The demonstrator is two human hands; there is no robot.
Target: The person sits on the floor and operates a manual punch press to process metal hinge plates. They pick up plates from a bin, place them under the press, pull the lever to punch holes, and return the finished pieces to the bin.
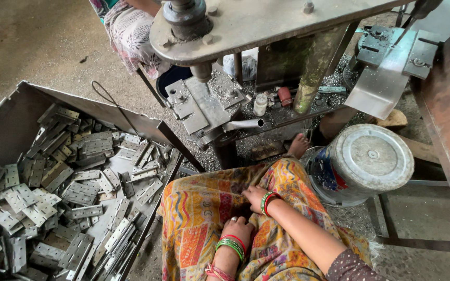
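Sitting on the workshop floor, the person faces a metal press machine [246, 31] along the top edge of the view. A big metal tray [22, 112] at the left holds a heap of flat steel hinges [63, 198]. An upturned metal bucket [363, 161] stands at the right. Both hands rest on the patterned cloth [204, 208] over the lap: the right hand [255, 198] lies loosely curled, the left hand [237, 229] closed lightly; neither grips a hinge.
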